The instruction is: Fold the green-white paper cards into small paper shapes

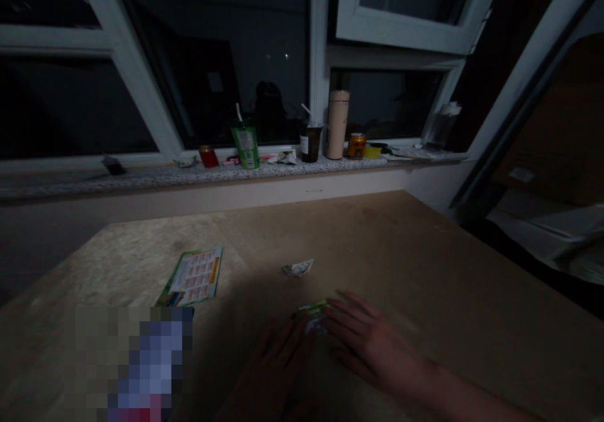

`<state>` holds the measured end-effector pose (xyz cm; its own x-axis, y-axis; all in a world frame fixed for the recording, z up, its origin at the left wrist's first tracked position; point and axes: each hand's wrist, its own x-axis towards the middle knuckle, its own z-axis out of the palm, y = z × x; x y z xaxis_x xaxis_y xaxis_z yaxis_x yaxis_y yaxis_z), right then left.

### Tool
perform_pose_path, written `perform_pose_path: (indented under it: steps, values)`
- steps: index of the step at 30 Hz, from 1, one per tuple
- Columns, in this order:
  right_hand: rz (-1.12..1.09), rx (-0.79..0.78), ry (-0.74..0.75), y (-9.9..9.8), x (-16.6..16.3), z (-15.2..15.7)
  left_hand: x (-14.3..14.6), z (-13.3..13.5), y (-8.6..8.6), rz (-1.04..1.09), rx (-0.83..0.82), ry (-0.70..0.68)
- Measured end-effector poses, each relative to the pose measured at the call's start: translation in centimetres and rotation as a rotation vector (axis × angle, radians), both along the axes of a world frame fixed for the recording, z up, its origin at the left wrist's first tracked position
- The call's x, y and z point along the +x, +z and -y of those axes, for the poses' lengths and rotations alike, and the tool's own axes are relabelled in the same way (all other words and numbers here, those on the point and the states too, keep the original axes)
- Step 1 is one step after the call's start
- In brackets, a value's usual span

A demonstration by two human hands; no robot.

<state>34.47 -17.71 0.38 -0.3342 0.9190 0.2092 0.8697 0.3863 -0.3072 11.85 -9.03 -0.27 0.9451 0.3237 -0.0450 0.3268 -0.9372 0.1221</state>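
Note:
Between my hands a small piece of printed paper (315,325), green along its far edge, lies on the table. My right hand (372,337) reaches in from the right, its fingers stretched out and the tips resting on the paper's right side. In deep shadow, my left hand (278,362) lies palm down with fingers extended, their tips at the paper's left side. Just beyond them sits a small folded paper piece (298,268) with a white and coloured print, touched by neither hand.
A printed sheet (197,275) with a green border lies on the table (377,239) at left. Nearer is a pixelated blue patch (158,353). The windowsill (283,169) carries a green cup (246,147), a dark cup (310,144), a pinkish flask (337,125) and an orange can (357,146).

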Motion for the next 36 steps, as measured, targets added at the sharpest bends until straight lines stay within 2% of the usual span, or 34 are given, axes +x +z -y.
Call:
perform_pose_path:
  steps: [4,9,15,22,27,30,36]
  values:
    - [-0.023,-0.109,0.121,-0.3,-0.8,-1.2,-0.4,-0.1,-0.1,0.069,0.038,0.061]
    - [-0.040,-0.194,0.118,-0.4,-1.2,-1.2,-0.7,-0.4,-0.5,0.045,0.050,0.081]
    - [-0.065,-0.215,0.105,0.1,-1.3,-1.0,-0.7,-0.3,-0.1,-0.015,0.096,0.052]
    - [-0.051,-0.114,0.049,-1.2,-1.8,-1.4,-0.9,-0.3,-0.9,0.009,0.163,0.012]
    - [0.107,0.144,-0.072,-3.9,-3.9,-2.2,-1.1,-0.5,-1.8,0.006,0.096,0.025]
    - [0.182,0.258,-0.078,-5.2,-4.7,-2.5,-1.4,-0.5,-1.8,0.009,0.082,0.032]
    - [0.079,0.268,-0.078,-5.3,-4.3,-2.6,-1.6,-1.3,-1.5,0.095,0.106,0.038]
